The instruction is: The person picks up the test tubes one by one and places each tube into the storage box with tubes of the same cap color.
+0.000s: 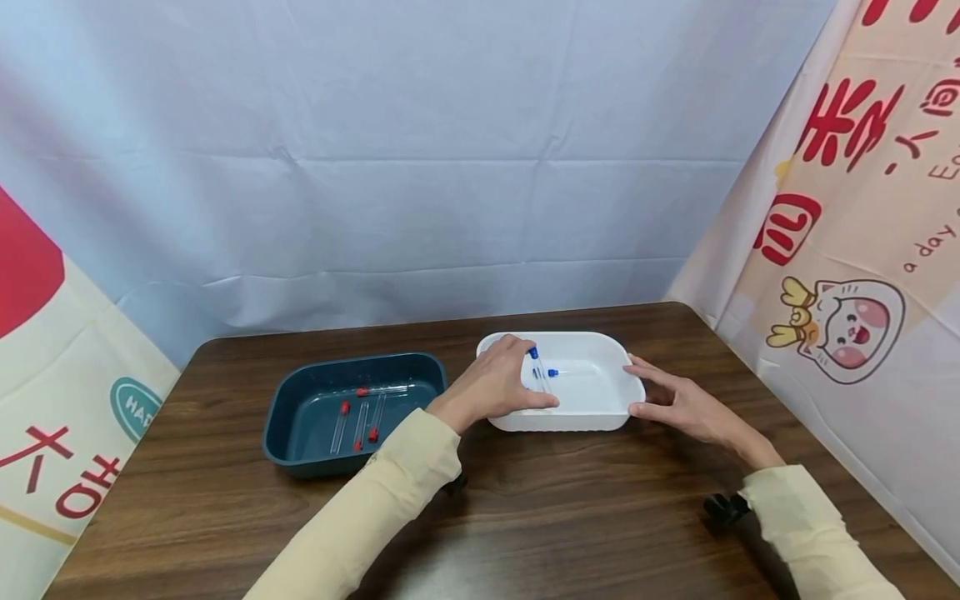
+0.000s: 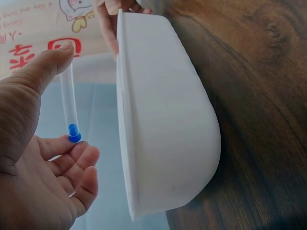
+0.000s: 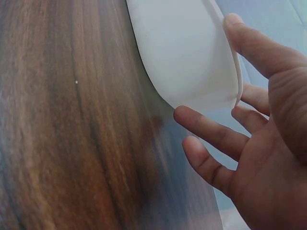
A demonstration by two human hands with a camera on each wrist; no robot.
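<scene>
Held between my left hand's (image 1: 495, 379) thumb and index finger is a clear test tube with a blue cap (image 2: 69, 98), raised over the left part of a white basin (image 1: 600, 392). The left wrist view shows the thumb at its clear end and the index finger at the cap. Lower in the basin lies at least one other blue-capped tube (image 1: 553, 373), partly hidden behind the held one. My right hand (image 1: 690, 407) rests against the basin's right end, thumb and fingers spread and fairly straight, touching its rim and outer wall (image 3: 192, 62).
Left of the white basin stands a dark green basin (image 1: 300, 408) with several red-capped test tubes (image 1: 360, 425) lying in it. Both basins are on a brown wooden table (image 1: 570, 517). A pale cloth (image 1: 420, 167) hangs behind, with printed cloths at either side.
</scene>
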